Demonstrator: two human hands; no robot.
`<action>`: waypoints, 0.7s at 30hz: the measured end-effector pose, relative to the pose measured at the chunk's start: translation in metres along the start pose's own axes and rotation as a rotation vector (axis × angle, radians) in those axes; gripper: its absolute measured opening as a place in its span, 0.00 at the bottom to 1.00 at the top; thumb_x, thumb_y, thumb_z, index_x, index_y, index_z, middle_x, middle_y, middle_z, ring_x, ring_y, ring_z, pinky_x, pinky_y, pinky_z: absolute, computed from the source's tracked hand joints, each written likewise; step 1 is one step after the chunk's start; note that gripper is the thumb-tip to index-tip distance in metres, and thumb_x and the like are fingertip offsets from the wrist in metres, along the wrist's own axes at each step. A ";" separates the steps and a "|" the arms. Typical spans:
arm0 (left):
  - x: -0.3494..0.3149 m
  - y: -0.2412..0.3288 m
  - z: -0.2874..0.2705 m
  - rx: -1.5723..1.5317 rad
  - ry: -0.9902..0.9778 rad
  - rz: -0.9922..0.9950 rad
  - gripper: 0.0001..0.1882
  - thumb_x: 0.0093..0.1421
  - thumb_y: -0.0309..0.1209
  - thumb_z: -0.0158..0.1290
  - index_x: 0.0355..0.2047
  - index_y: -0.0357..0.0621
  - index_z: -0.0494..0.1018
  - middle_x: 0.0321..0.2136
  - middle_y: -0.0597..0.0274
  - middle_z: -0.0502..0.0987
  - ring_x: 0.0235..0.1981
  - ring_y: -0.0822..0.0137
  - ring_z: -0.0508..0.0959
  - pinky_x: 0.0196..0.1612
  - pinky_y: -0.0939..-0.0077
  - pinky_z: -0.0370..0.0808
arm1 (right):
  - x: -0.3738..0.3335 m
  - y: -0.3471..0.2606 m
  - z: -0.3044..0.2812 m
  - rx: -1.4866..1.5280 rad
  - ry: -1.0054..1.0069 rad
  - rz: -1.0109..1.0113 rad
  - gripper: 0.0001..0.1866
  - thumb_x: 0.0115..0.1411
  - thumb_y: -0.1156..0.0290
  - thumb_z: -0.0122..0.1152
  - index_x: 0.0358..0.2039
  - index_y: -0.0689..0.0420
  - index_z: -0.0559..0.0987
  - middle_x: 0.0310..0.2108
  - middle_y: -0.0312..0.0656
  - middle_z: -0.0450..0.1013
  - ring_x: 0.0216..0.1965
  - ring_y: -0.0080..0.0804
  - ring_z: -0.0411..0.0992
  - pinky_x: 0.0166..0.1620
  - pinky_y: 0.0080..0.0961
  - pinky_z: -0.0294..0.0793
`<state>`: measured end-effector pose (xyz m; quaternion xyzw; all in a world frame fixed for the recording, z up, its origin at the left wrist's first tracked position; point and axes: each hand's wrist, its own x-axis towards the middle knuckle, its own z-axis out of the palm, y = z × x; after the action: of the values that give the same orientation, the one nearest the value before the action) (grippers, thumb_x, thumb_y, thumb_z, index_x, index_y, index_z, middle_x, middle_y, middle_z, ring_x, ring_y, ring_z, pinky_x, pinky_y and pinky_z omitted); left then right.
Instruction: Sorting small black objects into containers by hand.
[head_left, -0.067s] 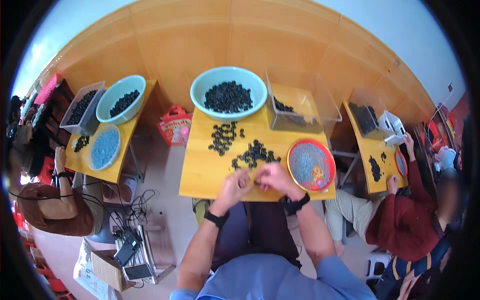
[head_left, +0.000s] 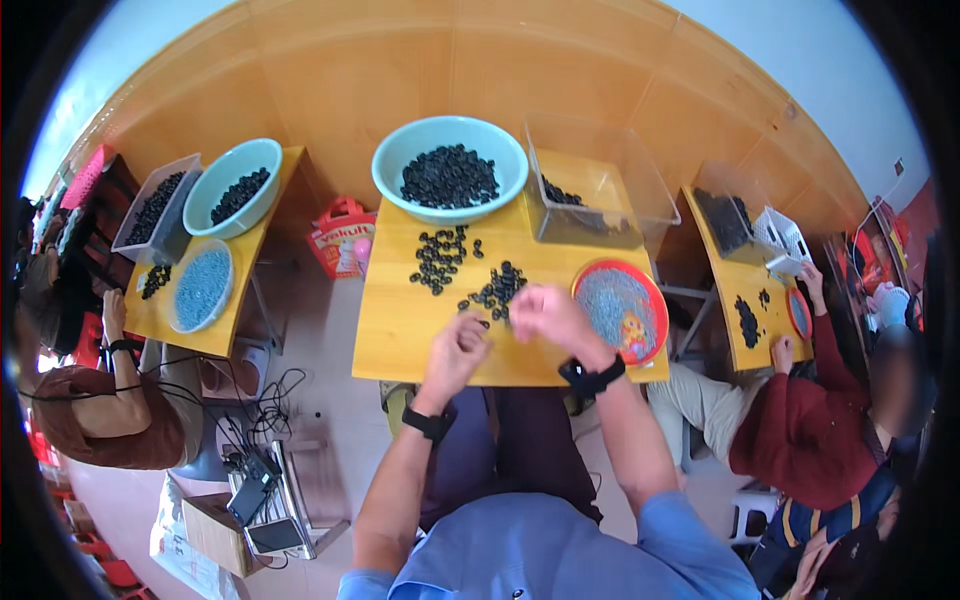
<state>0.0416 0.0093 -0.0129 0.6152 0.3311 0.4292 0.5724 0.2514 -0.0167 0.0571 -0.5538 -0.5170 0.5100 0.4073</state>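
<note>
My left hand (head_left: 458, 352) hovers over the near part of the yellow table (head_left: 395, 345), fingers curled together; whatever they may hold is too small to make out. A little farther forward and to the right, my right hand (head_left: 552, 316) is at the right edge of a loose pile of small black round pieces (head_left: 497, 287), its fingertips smeared by motion. A second spread of such black pieces (head_left: 438, 262) lies farther left. Close to my right hand stands a round red-rimmed tray (head_left: 612, 300) holding many small grey-blue bits.
At the back are a light-blue basin (head_left: 388, 185) of black pieces and a clear plastic bin (head_left: 585, 228). People work at side tables left (head_left: 250, 225) and right (head_left: 745, 350). Cables (head_left: 265, 425) and a cardboard box (head_left: 212, 530) lie on the floor at left.
My hands have come apart from near each other. The right one has moved forward and to the right, toward the pile's edge; the left has drawn slightly back left.
</note>
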 end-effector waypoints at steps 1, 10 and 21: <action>0.002 -0.004 -0.003 -0.008 -0.002 -0.017 0.18 0.57 0.19 0.60 0.49 0.35 0.72 0.33 0.69 0.76 0.28 0.82 0.71 0.35 0.87 0.72 | 0.004 -0.036 0.006 0.172 0.124 -0.093 0.03 0.62 0.77 0.58 0.35 0.62 0.78 0.26 0.39 0.78 0.26 0.25 0.78 0.33 0.23 0.78; 0.000 -0.011 0.001 -0.070 0.287 0.032 0.09 0.64 0.19 0.53 0.45 0.34 0.74 0.34 0.65 0.78 0.31 0.80 0.74 0.37 0.85 0.73 | 0.021 -0.030 0.002 -0.640 0.294 -0.079 0.17 0.59 0.75 0.61 0.47 0.69 0.74 0.47 0.50 0.75 0.46 0.42 0.76 0.48 0.35 0.76; -0.004 0.004 0.006 0.302 0.176 0.143 0.06 0.59 0.17 0.54 0.35 0.36 0.78 0.30 0.57 0.77 0.24 0.71 0.74 0.30 0.77 0.73 | -0.025 0.049 0.040 -0.830 0.400 -0.319 0.29 0.54 0.84 0.51 0.59 0.71 0.66 0.55 0.65 0.65 0.56 0.59 0.65 0.62 0.41 0.65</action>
<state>0.0451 0.0022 -0.0090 0.6763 0.3960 0.4663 0.4104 0.2215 -0.0511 0.0066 -0.6705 -0.6667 0.0755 0.3166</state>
